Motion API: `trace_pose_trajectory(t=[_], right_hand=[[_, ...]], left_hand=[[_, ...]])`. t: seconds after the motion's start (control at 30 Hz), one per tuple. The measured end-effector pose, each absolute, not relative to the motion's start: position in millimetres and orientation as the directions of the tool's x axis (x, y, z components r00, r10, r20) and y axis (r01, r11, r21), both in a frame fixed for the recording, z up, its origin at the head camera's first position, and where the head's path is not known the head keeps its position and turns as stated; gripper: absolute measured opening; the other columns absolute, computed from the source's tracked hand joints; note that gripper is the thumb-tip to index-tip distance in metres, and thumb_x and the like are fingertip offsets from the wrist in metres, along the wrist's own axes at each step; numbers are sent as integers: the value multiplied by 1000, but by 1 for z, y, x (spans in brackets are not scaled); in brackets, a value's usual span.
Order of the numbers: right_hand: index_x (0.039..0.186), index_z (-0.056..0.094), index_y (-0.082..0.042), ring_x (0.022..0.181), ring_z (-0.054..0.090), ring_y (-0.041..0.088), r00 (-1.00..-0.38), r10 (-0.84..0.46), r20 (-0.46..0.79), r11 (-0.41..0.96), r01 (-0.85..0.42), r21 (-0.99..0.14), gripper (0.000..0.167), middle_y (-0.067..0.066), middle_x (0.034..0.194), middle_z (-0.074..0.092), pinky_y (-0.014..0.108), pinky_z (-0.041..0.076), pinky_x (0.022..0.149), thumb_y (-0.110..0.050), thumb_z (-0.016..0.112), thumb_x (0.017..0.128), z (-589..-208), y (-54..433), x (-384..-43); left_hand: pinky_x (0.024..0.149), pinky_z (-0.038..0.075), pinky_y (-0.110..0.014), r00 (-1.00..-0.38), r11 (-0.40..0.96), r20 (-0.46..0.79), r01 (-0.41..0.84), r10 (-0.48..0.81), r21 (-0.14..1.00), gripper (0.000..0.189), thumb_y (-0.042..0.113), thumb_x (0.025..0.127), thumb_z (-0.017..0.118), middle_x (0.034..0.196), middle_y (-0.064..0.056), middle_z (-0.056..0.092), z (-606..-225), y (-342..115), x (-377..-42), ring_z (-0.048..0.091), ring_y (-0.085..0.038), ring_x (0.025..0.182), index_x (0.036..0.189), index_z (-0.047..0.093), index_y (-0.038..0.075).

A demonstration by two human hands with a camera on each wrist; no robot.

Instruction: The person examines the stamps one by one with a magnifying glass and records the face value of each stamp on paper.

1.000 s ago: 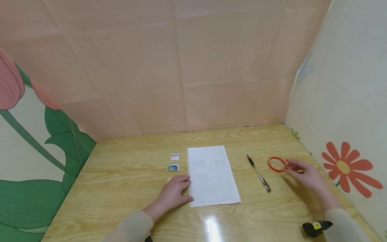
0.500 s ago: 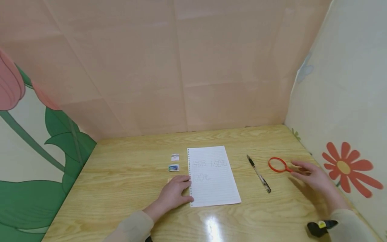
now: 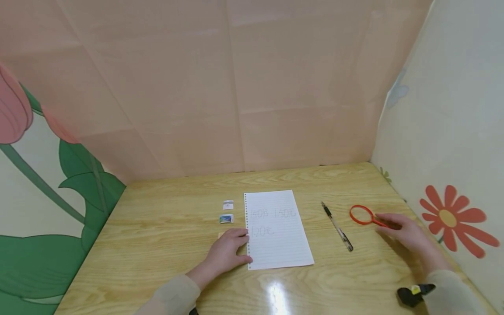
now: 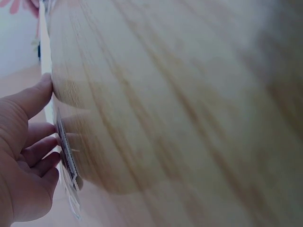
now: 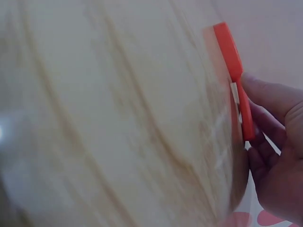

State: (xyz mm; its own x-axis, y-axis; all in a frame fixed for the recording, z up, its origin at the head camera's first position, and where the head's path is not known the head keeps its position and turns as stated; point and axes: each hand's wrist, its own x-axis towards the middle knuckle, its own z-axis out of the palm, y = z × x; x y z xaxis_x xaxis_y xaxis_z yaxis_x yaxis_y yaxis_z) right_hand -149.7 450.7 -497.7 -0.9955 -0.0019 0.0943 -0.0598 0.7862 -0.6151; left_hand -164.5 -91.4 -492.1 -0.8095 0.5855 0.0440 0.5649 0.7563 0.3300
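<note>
A sheet of lined paper [image 3: 277, 245] with punched holes and faint handwritten numbers lies mid-table. My left hand [image 3: 226, 250] rests at its left edge, thumb and fingertips on the margin, fingers relaxed. Two small stamps, a pale one [image 3: 228, 204] and a blue one [image 3: 226, 218], lie just beyond that hand; a tan piece [image 3: 220, 235] is mostly hidden under it. At the right, my right hand [image 3: 403, 229] pinches the handle of a red magnifying glass [image 3: 370, 221]. The right wrist view has the thumb on the red handle [image 5: 245, 111], with curled fingers opposite.
Between the paper and the magnifying glass lies a black-and-clear pen [image 3: 337, 226]. A pink sheet [image 3: 236, 87] covers the back wall. The right wall [image 3: 445, 131], with a red flower, rises close beside my right arm. Wood-grain tabletop [image 3: 165, 218] extends left.
My right hand loosened from the magnifying glass and drew back right, then came back onto its handle. The magnifying glass shifted very slightly. My left hand and the paper stay put.
</note>
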Motion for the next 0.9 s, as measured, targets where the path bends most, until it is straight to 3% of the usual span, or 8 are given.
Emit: trace_pose_trajectory(t=[0.13,0.27,0.43,0.67,0.9], right_hand=[[127,64,2,107,54,22,-996,14,84,793,-40,-608,49,28,124,60,26,43,79,-29,74,91,-500,449,-152],[127,63,4,112,50,44,-997,48,52,789,6,-615,49,30,125,58,48,43,85,-31,70,93,-501,446,-152],[126,63,5,112,49,48,-995,86,43,771,39,-636,47,32,124,57,61,41,88,-31,67,96,-502,442,-152],[119,68,3,107,53,45,-990,121,77,793,50,-607,39,30,118,61,58,43,84,-28,67,96,-504,441,-154],[112,72,1,101,56,38,-986,158,60,790,90,-606,38,25,112,66,54,44,82,-33,68,95,-506,441,-155]], left_hand=[[110,39,-40,-809,757,44,566,586,326,64,45,82,78,143,-7,54,-492,-91,-164,48,-26,131,130,64,4],[110,39,-40,-810,760,44,567,585,319,64,45,82,79,142,-7,54,-492,-91,-164,48,-26,131,130,64,4],[109,40,-40,-812,766,46,565,581,307,64,46,81,80,141,-7,56,-492,-90,-166,49,-26,130,128,66,5],[108,41,-41,-814,765,53,564,579,310,63,46,79,81,138,-6,58,-490,-89,-168,51,-26,127,125,68,6],[109,40,-41,-815,717,114,558,568,418,61,40,79,83,133,-7,61,-488,-94,-171,53,-27,125,126,67,4]])
